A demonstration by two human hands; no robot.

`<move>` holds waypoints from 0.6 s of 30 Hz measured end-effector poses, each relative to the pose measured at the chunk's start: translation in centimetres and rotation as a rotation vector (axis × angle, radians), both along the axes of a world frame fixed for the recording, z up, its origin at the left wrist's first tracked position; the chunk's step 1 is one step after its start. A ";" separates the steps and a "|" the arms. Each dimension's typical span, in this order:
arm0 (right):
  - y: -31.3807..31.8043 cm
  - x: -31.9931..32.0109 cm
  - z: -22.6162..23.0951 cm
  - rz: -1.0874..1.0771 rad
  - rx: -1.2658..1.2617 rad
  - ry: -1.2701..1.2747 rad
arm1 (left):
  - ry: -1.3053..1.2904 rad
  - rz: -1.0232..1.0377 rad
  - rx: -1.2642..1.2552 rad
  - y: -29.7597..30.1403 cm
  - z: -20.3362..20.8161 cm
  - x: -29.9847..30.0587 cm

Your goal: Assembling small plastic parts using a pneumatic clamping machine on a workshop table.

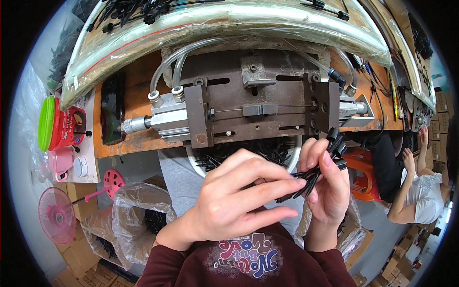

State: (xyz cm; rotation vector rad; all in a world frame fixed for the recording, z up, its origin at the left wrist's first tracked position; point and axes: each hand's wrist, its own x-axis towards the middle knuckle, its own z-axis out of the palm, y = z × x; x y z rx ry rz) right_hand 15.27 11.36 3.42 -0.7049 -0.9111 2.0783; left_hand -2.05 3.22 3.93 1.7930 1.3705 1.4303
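A small bundle of thin black plastic rods with thicker capped ends (pixel 313 178) is gripped in my right hand (pixel 330 189), between thumb and fingers, with the caps pointing up and away. My left hand (pixel 239 193) reaches across to the lower ends of the bundle. Its fingertips close on the rod ends there, while the outer fingers stay stretched out; its thumb is mostly hidden. Just beyond both hands stands a brown metal fixture (pixel 224 129), with a small grey block (pixel 260 110) at its middle and a thin rod running out to either side.
Under the fixture, a white-rimmed basin (pixel 195 162) holds many black pieces. Air cylinders (pixel 169 122) with clear hoses flank the fixture. Plastic-lined boxes (pixel 143 210), a pink fan (pixel 57 215) and a red bucket (pixel 67 126) are at left. Another person (pixel 416 196) sits right, near an orange stool (pixel 361 172).
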 end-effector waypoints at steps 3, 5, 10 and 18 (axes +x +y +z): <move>0.0 0.0 0.2 0.034 0.014 0.002 | -0.111 -0.070 -0.061 -0.6 -0.1 -0.1; 0.3 0.2 -0.4 0.017 0.061 -0.019 | -0.138 -0.092 -0.087 -0.9 0.2 -0.3; 1.2 0.8 0.4 -0.049 0.168 -0.085 | -0.222 -0.219 -0.116 -1.7 0.9 -1.3; 0.9 1.1 0.5 -0.339 0.241 -0.050 | 0.300 0.299 0.057 -0.2 -2.4 -0.2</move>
